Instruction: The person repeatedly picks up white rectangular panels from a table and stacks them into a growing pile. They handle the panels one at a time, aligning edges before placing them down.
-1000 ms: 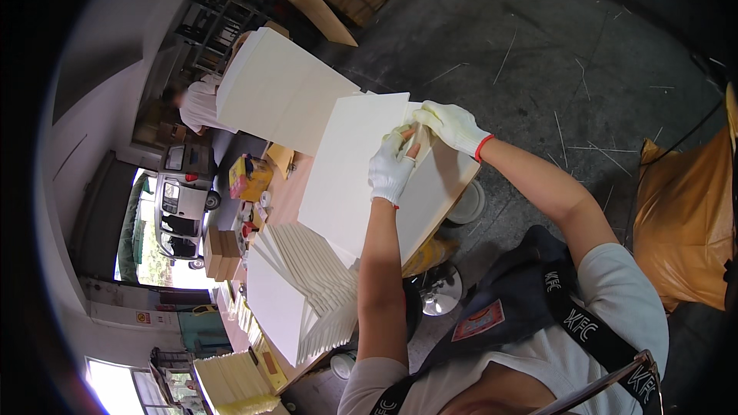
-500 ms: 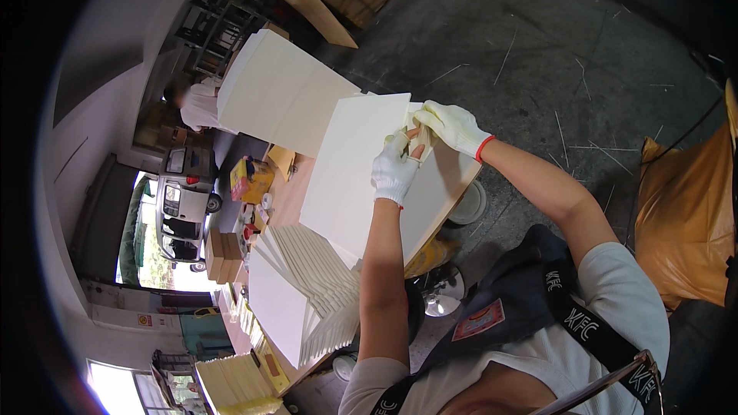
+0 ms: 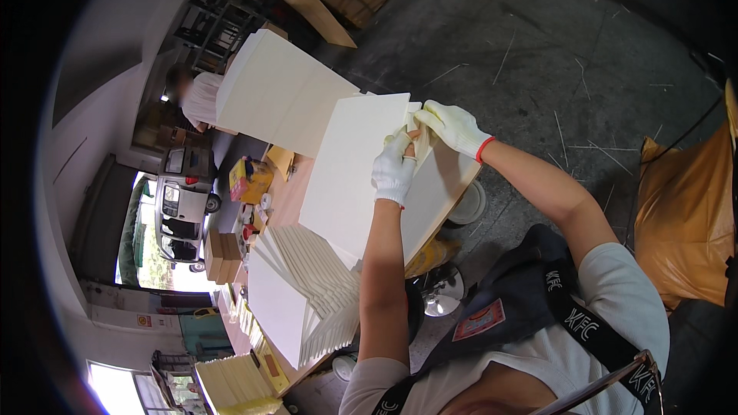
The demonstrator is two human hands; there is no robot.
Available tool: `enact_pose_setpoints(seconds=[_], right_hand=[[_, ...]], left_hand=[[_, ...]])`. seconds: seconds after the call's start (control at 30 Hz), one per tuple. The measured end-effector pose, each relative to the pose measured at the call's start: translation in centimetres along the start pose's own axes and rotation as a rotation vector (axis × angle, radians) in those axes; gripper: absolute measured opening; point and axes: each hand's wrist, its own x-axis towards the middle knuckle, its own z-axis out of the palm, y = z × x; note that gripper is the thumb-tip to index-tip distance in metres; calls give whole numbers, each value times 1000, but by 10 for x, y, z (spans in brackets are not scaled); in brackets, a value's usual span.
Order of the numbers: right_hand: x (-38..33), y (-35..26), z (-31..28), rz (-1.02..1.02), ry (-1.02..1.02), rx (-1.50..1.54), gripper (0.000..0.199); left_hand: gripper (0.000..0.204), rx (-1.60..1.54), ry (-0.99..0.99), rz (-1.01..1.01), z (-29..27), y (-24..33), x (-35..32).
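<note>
White work gloves with bare fingertips showing cover my hands. At the right edge of a large white board [image 3: 350, 165], my left hand [image 3: 393, 167] is closed with its fingers bent against something pale. Just to its right, my right hand [image 3: 455, 129] is closed, fingers pressed together at the board's far corner. Between the hands runs a thin pale strip [image 3: 422, 147]; the fingers hide most of it, and its kind is unclear. Beneath lies another white board [image 3: 430, 200], its right part showing past the upper one.
A fanned stack of white boards [image 3: 315, 284] sits nearer on the left, and a taller white stack [image 3: 284, 92] stands beyond. A person in a pale shirt [image 3: 201, 98] is behind it. A large orange sack [image 3: 684, 215] stands at right; offcuts litter the dark floor [image 3: 538, 84].
My left fingers have shifted slightly, drawing closer together by the board's edge. The right hand stays nearly in place. The person at far left has leaned a little.
</note>
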Motion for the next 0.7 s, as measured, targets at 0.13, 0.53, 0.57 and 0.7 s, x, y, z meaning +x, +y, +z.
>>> enact_pose_setpoints(seconds=[0.13,0.53,0.57,0.7], right_hand=[[1,4,2,-15,24,8,45],[-1,5,0,-27,45,67,50],[-1,7,-1,-38,44,80,50],[-1,9,-9,-101,77,86,46]], left_hand=[[36,6,41,71,2,3,-1],[37,65,50,122,3,5,0],[38,70,52,143,3,9,0],[40,127,74,194,4,6,-3]])
